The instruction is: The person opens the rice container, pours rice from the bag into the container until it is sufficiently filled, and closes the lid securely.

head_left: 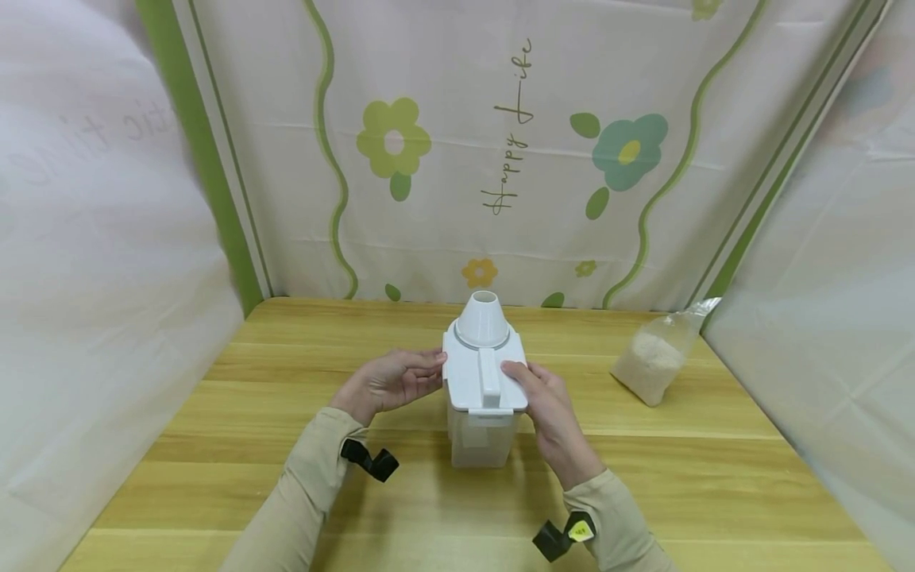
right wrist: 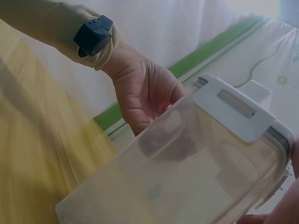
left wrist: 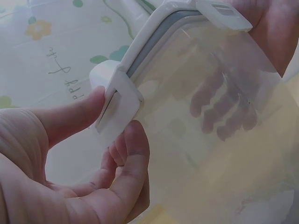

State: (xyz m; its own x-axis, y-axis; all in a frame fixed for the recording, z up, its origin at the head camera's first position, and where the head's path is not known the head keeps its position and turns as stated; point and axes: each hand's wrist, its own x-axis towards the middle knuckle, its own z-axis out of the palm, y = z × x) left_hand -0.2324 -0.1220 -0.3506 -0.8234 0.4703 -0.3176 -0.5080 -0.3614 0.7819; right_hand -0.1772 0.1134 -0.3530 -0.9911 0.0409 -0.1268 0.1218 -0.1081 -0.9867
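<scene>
A translucent plastic storage container (head_left: 480, 449) with a white lid (head_left: 466, 373) stands in the middle of the table. A white cone-shaped spout (head_left: 483, 322) and a raised handle (head_left: 489, 380) top the lid. At the container's left, my left hand (head_left: 395, 380) pinches a white side clip (left wrist: 127, 100), thumb on its upper part and fingertips at its lower edge. My right hand (head_left: 554, 409) grips the opposite side, its thumb on the lid. Its fingers show hazily through the wall in the left wrist view. Another clip (right wrist: 233, 109) hangs down over the front wall.
A clear plastic bag (head_left: 654, 361) of whitish grains stands on the wooden table (head_left: 286, 413) at the back right. Printed fabric (head_left: 443, 230) hangs behind the table, with more fabric at both sides. Each wrist carries a small black camera (head_left: 372, 461).
</scene>
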